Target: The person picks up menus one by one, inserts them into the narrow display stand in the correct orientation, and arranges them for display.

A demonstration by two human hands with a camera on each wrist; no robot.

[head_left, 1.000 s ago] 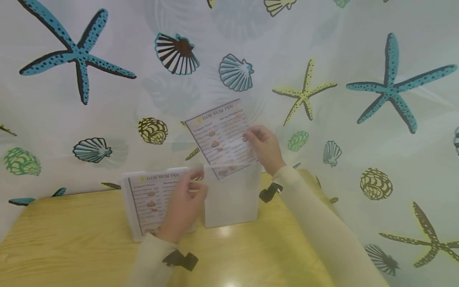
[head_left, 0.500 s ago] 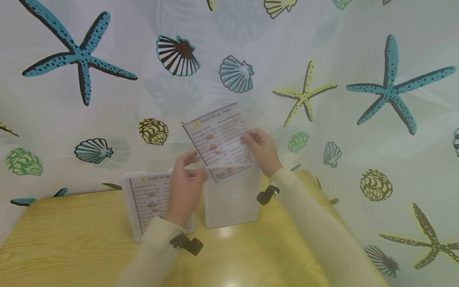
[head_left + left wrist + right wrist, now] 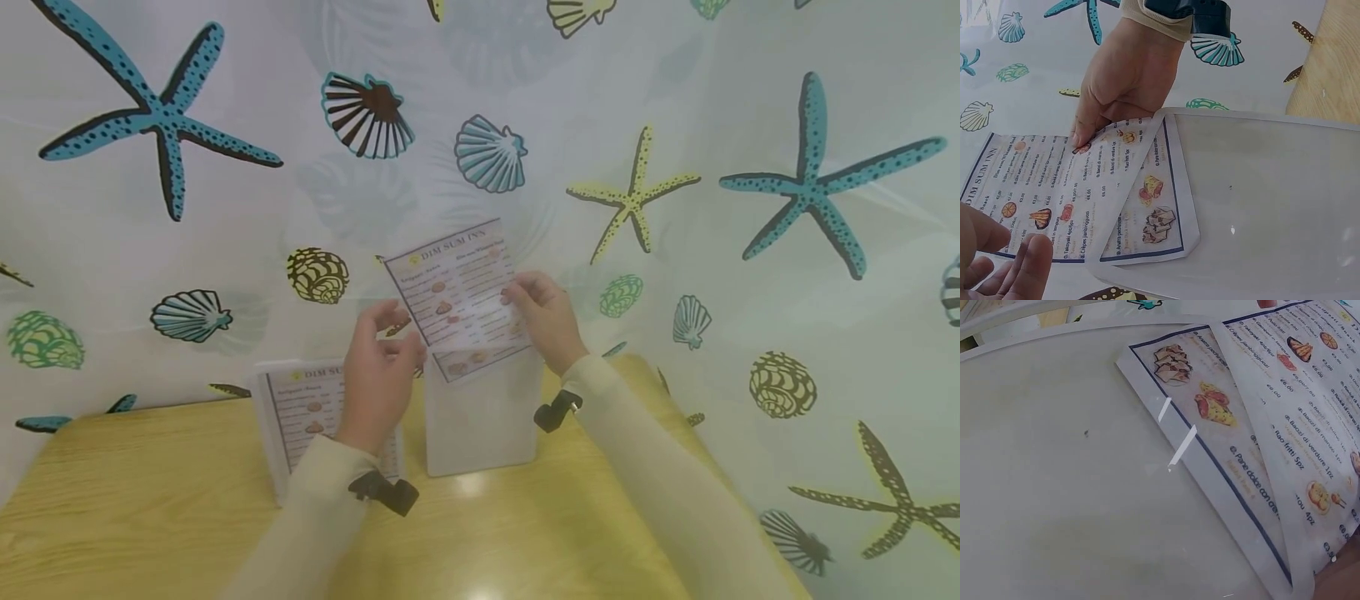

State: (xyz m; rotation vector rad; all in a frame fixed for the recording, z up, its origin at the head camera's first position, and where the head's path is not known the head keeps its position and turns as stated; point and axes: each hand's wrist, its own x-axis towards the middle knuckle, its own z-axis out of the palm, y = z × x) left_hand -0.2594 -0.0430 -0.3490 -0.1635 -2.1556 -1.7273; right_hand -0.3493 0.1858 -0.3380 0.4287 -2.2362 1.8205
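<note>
A printed menu sheet (image 3: 465, 292) headed "DIM SUM INN" stands tilted in the mouth of a clear acrylic menu holder (image 3: 480, 425). Only its lower corner shows behind the clear front panel; the rest sticks out above. My right hand (image 3: 547, 317) pinches the sheet's right edge between thumb and fingers. Near the left edge my left hand (image 3: 378, 367) holds its fingers spread and loosely bent, gripping nothing. In the left wrist view, the left fingers (image 3: 1029, 269) lie beside the sheet. The right wrist view shows the bottom of the sheet (image 3: 1210, 419) under the holder's front panel.
Just left stands a second menu holder (image 3: 270, 433) with the same menu (image 3: 303, 408) in it, partly hidden by my left hand. Both stand on a wooden table (image 3: 150, 467). Close behind hangs a white curtain (image 3: 420, 217) printed with starfish and shells.
My left hand has risen from in front of the left menu holder to the tilted sheet's left edge. The sheet and my right hand have sunk slightly.
</note>
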